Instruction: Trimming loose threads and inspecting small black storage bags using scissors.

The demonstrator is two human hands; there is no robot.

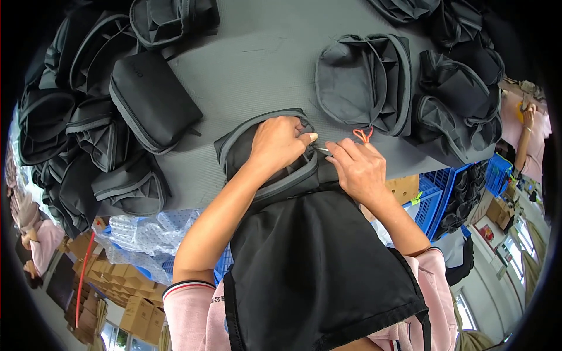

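Observation:
A black zippered pouch [240,153] lies opened at the table's near edge, in front of my body. My left hand [280,140] reaches over it, fingers curled and pinching its edge near the right corner. Just to the right, my right hand [358,168] is closed around small thread snips [323,151]. Their metal tip points left toward the pinched edge, and an orange loop [363,136] sticks out above the hand. Most of the snips is hidden by the fingers. Another unzipped pouch [351,79] rests beyond my right hand.
Black pouches [149,96] pile up on the grey table [252,70] at the left, with more pouches [456,88] at the right. Below the edge are blue crates [430,199], bubble wrap [152,234] and cardboard boxes [140,313]. Other people work at both sides.

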